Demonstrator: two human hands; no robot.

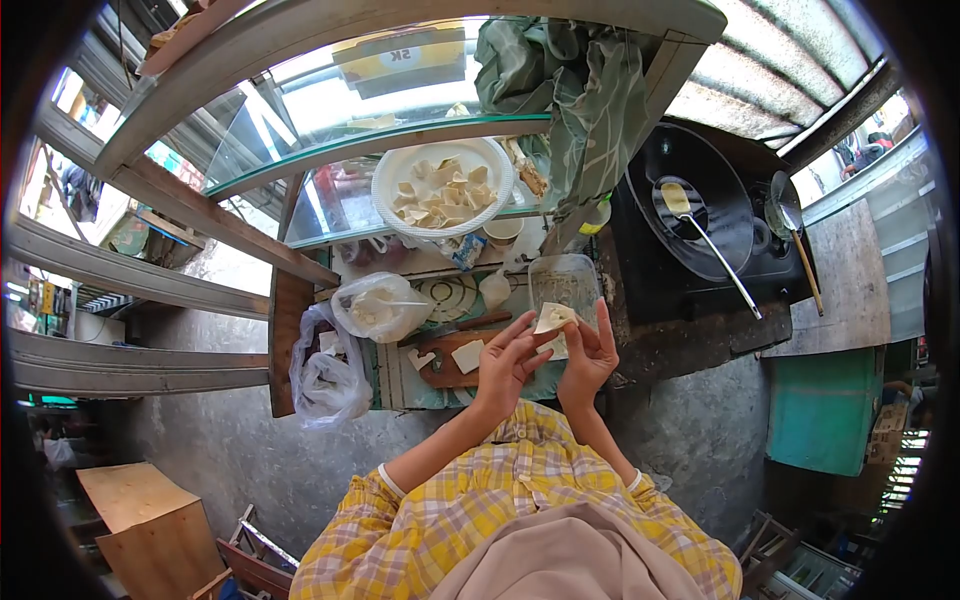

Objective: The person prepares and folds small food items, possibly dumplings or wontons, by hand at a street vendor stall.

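Note:
Over the front of the counter, my left hand [508,362] and my right hand [586,372] are raised close together. Between their fingertips is a small pale wonton wrapper [553,318], partly folded, pinched from both sides. Another pale piece shows just below it, partly covered by my fingers. To the left of my hands, a square wrapper [468,357] lies on a wooden cutting board [440,376], with a torn-looking piece [421,359] beside it. Behind the board rests a knife [484,319]. A clear plastic container [563,268] stands just beyond my fingers.
A white plate [382,200] of folded wontons sits on the glass cabinet's shelf. Plastic bags [330,385] and a bagged bowl with a light filling [378,308] stand at left. At right, a black wok [700,245] with a spatula sits on the stove.

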